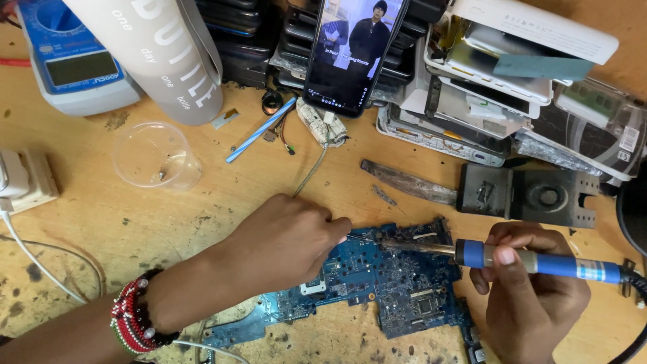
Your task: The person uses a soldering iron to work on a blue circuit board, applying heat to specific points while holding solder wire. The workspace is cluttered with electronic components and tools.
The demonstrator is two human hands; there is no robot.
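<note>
Head view: your right hand [532,296] grasps the blue-handled soldering iron [532,261], its long axis pointing left over the blue circuit board [377,276] on the worktop [202,202]; your left hand [283,243], fingers pinched shut, meets its tip.

A blue circuit board [377,276], a blue-handled soldering iron [532,261], and a red-white-black beaded bracelet [133,315] on scuffed tan wood [222,195].
</note>
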